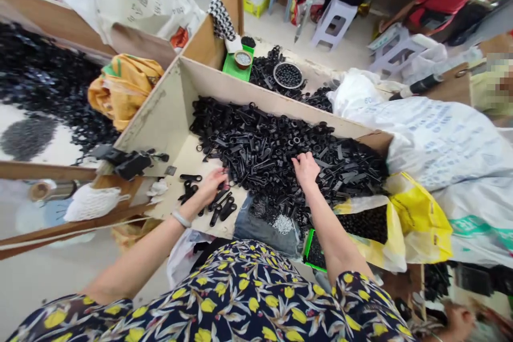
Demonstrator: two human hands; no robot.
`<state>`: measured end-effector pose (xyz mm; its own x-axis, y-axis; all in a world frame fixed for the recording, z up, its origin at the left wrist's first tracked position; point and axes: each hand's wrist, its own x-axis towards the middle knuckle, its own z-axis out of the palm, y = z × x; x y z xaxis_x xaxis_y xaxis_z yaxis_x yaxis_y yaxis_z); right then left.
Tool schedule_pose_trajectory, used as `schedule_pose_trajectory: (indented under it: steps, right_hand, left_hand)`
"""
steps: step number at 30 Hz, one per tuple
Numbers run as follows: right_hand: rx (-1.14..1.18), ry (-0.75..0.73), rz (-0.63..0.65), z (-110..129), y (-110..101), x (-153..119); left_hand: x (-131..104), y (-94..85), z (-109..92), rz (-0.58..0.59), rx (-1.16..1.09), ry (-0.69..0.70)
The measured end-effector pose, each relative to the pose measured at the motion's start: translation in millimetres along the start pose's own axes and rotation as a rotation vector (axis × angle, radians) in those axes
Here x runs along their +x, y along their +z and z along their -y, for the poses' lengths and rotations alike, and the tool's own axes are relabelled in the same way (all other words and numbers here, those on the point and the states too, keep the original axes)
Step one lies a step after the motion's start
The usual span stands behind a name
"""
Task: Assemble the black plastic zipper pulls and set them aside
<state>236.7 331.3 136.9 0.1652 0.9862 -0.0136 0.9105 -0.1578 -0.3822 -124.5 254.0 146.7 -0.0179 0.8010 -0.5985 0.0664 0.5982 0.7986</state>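
Observation:
A large heap of black plastic parts (256, 139), mostly small flat levers and rings, fills the wooden-walled work table. My right hand (308, 170) reaches into the near side of this heap, its fingers closed together; their tips meet the black pieces, and what they pinch cannot be made out. On the left, my left hand (214, 186) is at the heap's edge with fingers curled and closed; whatever lies between them is too small to tell. Under and beside it are several black lever-shaped pieces (227, 207) on the pale board. Small silver pins (283, 224) lie on a blue denim cloth (244, 224) between my forearms.
Wooden partition walls (256, 85) edge the table at back and left. A black clamp-like device (132, 163) sits on the left corner. To the right are a yellow bag (420, 214) and white sacks (433, 139). A green-rimmed tray (308, 246) stands near my right forearm. Other people sit beyond.

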Motion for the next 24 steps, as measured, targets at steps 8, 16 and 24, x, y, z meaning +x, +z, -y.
schedule_pose_trajectory:
  steps: [8, 16, 24]
  right_hand:
    - [0.598, 0.017, 0.034, 40, -57, -55]
    - [1.145, -0.018, 0.156, 120, -97, -135]
    - [1.078, -0.094, 0.134, 125, -111, -143]
  left_hand:
    - [-73, 63.9, -51, 0.342, -0.671, -0.131]
    - [-106, 76.0, -83, 0.498, -0.663, -0.054]
    - [-118, 78.3, -76, 0.361, -0.33, 0.121]
